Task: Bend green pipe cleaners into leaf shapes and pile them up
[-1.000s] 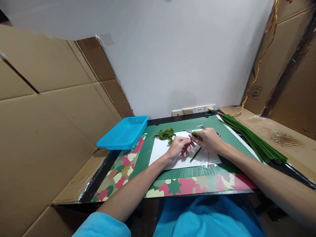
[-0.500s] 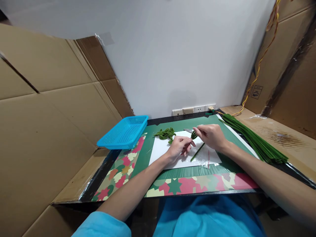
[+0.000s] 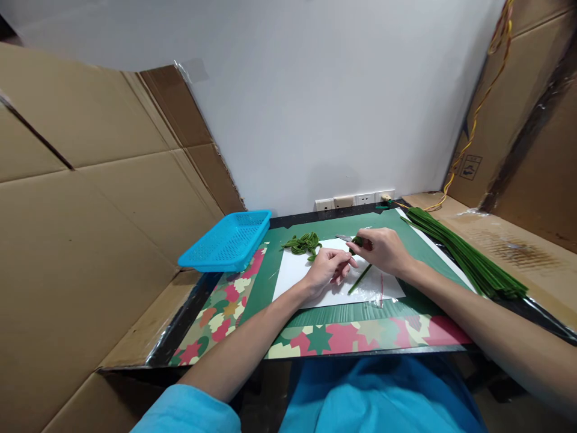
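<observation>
Over a white sheet (image 3: pixel 292 282), both hands meet at a looped green pipe cleaner (image 3: pixel 356 240). My left hand (image 3: pixel 330 266) pinches its lower end between thumb and index finger, the other fingers curled loosely. From the right, my right hand (image 3: pixel 382 249) closes its fingers around the upper loops and hides part of them. Below the hands a straight piece of green pipe cleaner (image 3: pixel 360 279) slants across the sheet. Just left of my left hand lies a small heap of bent green pipe cleaners (image 3: pixel 303 243). A grey metal tool (image 3: pixel 343 237), partly hidden, rests behind the fingers.
A blue perforated basket (image 3: pixel 225 246) stands at the left. On the right lies a thick bundle of long green pipe cleaners (image 3: pixel 469 255). Clear plastic with a red strip (image 3: pixel 381 290) lies on the sheet. Cardboard walls (image 3: pixel 112 210) flank the table; sockets (image 3: pixel 345 202) line the back wall.
My right hand has shifted slightly and its fingers now cover more of the looped pipe cleaner. My left hand keeps its pinch in nearly the same place.
</observation>
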Demonstrator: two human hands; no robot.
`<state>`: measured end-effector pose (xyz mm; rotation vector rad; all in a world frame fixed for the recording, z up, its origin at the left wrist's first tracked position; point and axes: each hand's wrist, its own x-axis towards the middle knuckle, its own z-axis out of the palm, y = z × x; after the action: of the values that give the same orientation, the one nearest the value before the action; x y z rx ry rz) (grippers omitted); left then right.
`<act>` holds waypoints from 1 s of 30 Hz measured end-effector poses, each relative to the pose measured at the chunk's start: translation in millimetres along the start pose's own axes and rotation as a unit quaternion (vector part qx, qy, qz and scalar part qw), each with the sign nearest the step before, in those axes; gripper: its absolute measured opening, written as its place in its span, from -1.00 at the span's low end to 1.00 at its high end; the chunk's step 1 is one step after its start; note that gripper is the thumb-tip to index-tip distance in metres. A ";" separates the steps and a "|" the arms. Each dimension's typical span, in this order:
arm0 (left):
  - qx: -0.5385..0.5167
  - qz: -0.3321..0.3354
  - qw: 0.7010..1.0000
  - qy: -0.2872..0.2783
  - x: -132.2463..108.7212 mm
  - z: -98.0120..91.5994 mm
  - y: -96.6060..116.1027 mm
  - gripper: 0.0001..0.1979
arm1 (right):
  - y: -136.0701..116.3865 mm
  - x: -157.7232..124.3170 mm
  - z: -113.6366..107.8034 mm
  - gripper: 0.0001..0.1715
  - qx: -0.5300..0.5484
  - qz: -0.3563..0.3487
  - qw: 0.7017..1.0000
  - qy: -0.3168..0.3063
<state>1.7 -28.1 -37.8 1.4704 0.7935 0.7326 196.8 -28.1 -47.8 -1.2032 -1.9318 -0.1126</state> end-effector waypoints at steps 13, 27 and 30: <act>-0.027 0.006 1.000 -0.016 3.0 -4.3 -4.4 -0.65 | -2.4 -1.0 -4.5 -0.39 -0.045 0.009 0.998 -0.048; -0.042 0.035 0.998 0.032 2.5 -7.1 1.3 -0.52 | 0.8 2.8 -10.4 -0.70 -0.041 0.064 0.995 -0.057; -0.028 0.050 0.998 0.040 1.8 -4.9 3.1 -0.51 | 1.9 4.5 -11.3 -0.71 -0.066 0.088 0.993 -0.048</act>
<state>-1.2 -23.9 -34.4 1.4441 0.7585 0.8872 204.3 -29.2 -38.0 -1.4865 -1.9141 -0.0921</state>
